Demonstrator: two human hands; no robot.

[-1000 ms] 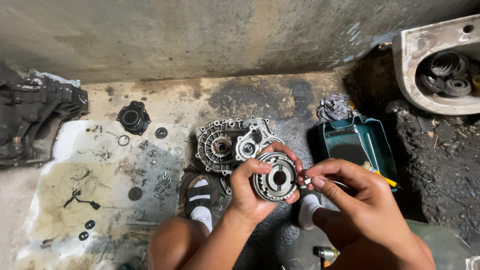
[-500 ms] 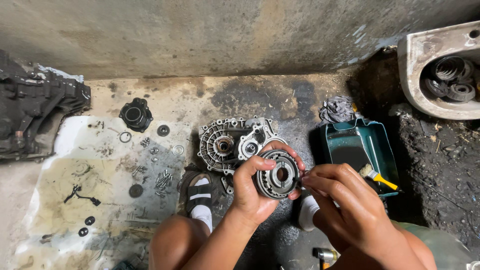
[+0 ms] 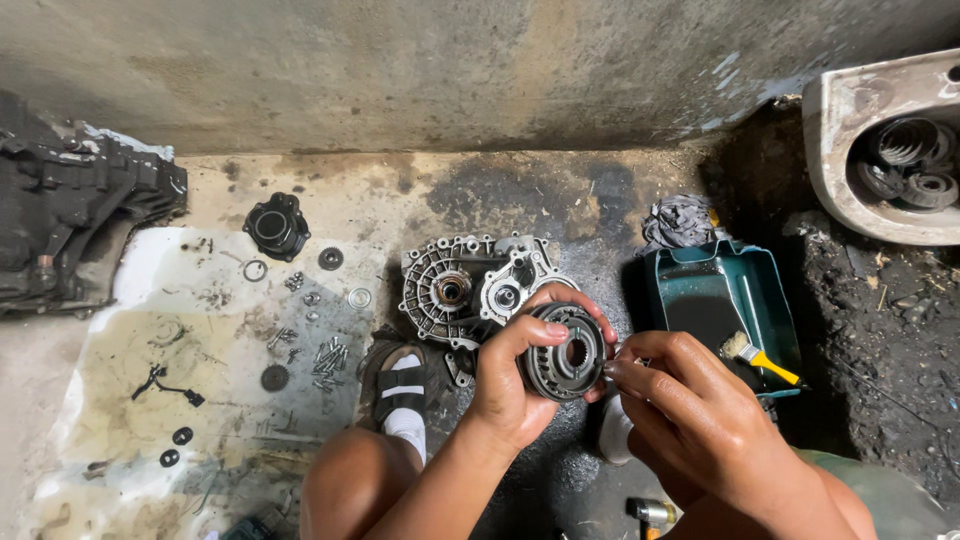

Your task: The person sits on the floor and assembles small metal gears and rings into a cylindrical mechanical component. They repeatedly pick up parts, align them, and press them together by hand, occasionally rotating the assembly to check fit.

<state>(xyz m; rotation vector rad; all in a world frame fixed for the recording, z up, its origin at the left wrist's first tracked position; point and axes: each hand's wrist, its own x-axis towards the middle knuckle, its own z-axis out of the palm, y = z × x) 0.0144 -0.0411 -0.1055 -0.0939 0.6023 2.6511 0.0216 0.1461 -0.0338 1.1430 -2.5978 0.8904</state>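
The left hand point(image 3: 515, 385) is closed around one round metal gear hub point(image 3: 566, 351), thumb across its near face and fingers curled over its far rim, holding it up above the floor with the splined centre bore facing the camera. The right hand point(image 3: 690, 405) is pinched at the hub's right edge, fingertips touching the rim; whether a small part sits between those fingertips cannot be told. Directly behind the hub, and partly hidden by it, lies one grey cast housing point(image 3: 470, 290) with two circular bores. One sandalled foot point(image 3: 402, 385) rests just beside the housing's near edge. To the left, on a stained light sheet point(image 3: 150, 350), lie one black round cover point(image 3: 275, 226), two loose rings, a small dark gear, a cluster of bolts point(image 3: 328, 358) too small to count, and two small black washers near the sheet's lower edge. One large black casing point(image 3: 70, 230) sits at the far left, against the wall. To the right stands one green tray point(image 3: 715, 300) holding one brush with a yellow handle point(image 3: 760, 358); a grey rag point(image 3: 680, 222) lies at the tray's far end. At the upper right, one pale basin point(image 3: 840, 160) holds several dark gears, stacked so that the count is uncertain. The right forearm covers the floor beneath the tray's near corner.
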